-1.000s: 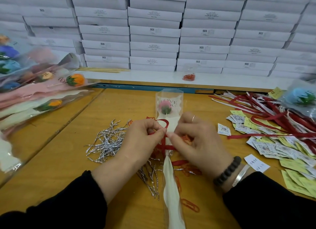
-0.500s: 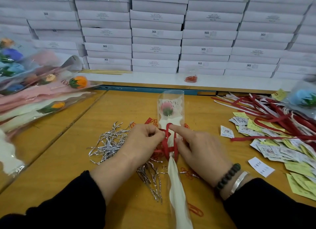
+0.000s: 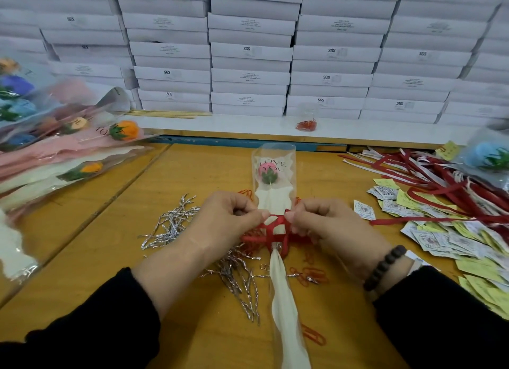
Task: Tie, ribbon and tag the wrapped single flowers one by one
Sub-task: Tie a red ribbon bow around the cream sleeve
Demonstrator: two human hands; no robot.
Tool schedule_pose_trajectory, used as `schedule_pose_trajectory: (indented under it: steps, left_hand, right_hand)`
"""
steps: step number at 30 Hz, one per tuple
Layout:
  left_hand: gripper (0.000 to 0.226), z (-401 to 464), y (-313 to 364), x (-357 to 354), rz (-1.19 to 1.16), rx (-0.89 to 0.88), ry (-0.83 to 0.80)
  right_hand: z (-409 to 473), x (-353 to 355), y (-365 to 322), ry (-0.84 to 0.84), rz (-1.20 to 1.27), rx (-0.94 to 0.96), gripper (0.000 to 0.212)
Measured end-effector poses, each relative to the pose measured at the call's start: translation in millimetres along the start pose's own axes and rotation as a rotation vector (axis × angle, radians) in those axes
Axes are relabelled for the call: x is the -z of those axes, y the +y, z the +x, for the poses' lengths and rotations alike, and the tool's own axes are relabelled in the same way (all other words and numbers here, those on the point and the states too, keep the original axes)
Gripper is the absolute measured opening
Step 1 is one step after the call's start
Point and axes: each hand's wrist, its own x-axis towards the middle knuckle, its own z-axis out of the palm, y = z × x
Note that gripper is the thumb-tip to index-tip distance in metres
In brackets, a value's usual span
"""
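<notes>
A wrapped single flower (image 3: 275,192) is lying lengthwise on the wooden table (image 3: 192,341), its clear sleeve holding a cream inner paper and a pink bloom beneath printed lettering, the narrow twisted tail running toward the near table edge. Both hands are meeting at the sleeve's waist: the left hand (image 3: 228,217) is curled, thumb and forefinger pinching one end of the red ribbon (image 3: 275,228), and the right hand (image 3: 327,225) (a dark bead bracelet at its wrist) is likewise curled, pinching the other end, so that the ribbon is crossing over the sleeve between them. Silver twist ties (image 3: 176,222) are lying scattered just left of and beneath the hands, with red paper clips (image 3: 311,275) loose near the tail. To the right, a heap of paper tags (image 3: 440,231) is sitting beside a pile of red and white ribbons (image 3: 440,176); to the left, further wrapped flowers (image 3: 68,148) are stacked at the table's side. Bare tabletop is lying open between the bloom and the far edge, beyond which a white ledge is carrying a small bag of clips (image 3: 307,120) and stacked white boxes (image 3: 248,52).
</notes>
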Motion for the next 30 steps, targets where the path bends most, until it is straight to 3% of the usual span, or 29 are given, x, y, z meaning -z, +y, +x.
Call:
schedule_pose_trajectory:
  steps: [5, 10, 19, 24, 30]
  left_hand:
    - [0.026, 3.8, -2.2, 10.8, -0.002, 0.018, 0.047]
    - [0.027, 4.6, -3.0, 14.2, -0.042, 0.006, 0.112]
    - [0.032, 11.6, -6.7, 30.0, 0.366, -0.010, 0.188]
    - [0.036, 13.4, -10.7, 34.8, 0.692, 0.058, 0.149]
    - [0.037, 15.1, -15.7, 38.8, 0.886, 0.074, 0.140]
  right_hand:
    - [0.5, 10.9, -0.1, 0.039, 0.202, -0.074, 0.027]
    - [-0.2, 20.8, -3.7, 0.027, 0.054, -0.108, 0.033]
    - [-1.8, 41.6, -9.2, -0.059, -0.059, -0.215, 0.037]
    - [2.0, 45.9, -8.1, -0.076, -0.422, -0.287, 0.037]
    - [0.8, 48.2, -16.1, -0.073, -0.763, -0.291, 0.019]
